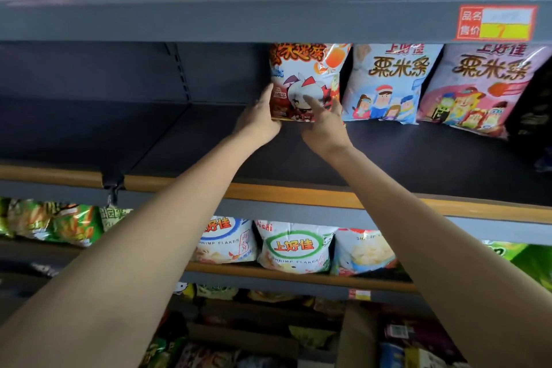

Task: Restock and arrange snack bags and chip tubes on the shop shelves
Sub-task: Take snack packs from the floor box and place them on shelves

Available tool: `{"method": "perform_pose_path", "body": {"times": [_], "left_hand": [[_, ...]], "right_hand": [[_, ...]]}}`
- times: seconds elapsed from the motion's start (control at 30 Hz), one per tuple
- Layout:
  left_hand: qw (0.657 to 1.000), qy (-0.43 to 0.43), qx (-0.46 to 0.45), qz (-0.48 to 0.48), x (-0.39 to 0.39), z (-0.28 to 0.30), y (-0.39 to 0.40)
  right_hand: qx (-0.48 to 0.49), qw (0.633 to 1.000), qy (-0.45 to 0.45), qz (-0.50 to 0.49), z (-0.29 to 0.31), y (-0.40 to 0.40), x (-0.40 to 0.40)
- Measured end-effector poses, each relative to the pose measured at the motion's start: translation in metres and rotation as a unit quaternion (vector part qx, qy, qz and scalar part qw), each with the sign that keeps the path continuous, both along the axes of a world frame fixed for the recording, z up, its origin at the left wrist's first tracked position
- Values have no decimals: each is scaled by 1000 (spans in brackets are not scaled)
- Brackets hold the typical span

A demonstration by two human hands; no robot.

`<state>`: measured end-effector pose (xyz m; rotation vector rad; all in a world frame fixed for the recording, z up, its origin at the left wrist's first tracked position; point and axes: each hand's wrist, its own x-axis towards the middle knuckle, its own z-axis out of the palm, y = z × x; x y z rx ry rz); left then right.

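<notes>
Though upright, cartoon-printed bag (301,81) (red/white)

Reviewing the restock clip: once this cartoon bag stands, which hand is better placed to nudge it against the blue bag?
Probably the left hand: it holds the cartoon snack bag on its outer edge, away from the blue bag. The right hand lies between them.
</notes>
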<state>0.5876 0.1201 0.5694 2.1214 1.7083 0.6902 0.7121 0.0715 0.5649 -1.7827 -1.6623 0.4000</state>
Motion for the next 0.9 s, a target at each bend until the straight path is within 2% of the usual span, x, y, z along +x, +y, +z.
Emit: {"method": "perform_pose_path", "body": {"times": [0.13,0.23,0.33,0.4,0.47,0.57,0.63,0.7,0.83,0.9], "left_hand": [[990,-87,112,-21,-31,-5,-39],[956,-163,238,-64,-67,-22,-79],[946,-176,251,-106,-114,-65,-119],[959,-155,211,-106,-151,-112,-140],[978,-108,147,-100,-193,-167,-159],[995,9,-43,-87,-257,-244,-186],[978,88,-177,-72,-295,-289,-201],[952,132,-270,-63,-327,-325,-212],[912,150,-382,-3,-370,-390,-221],[894,162,-416,23,-382,-420,-223]], "right_hand": [[67,998,12,-10,2,-27,-15],[178,984,-4,-4,-9,-59,-42],[232,972,1,48,-33,-94,-83],[226,971,4,81,-63,-115,-113],[181,979,9,88,-106,-132,-144],[35,994,-2,108,-182,-156,-185],[-90,989,-26,116,-233,-171,-203],[-219,969,-30,116,-279,-186,-217],[-375,918,-42,124,-384,-204,-231],[-434,889,3,144,-428,-210,-243]]}}
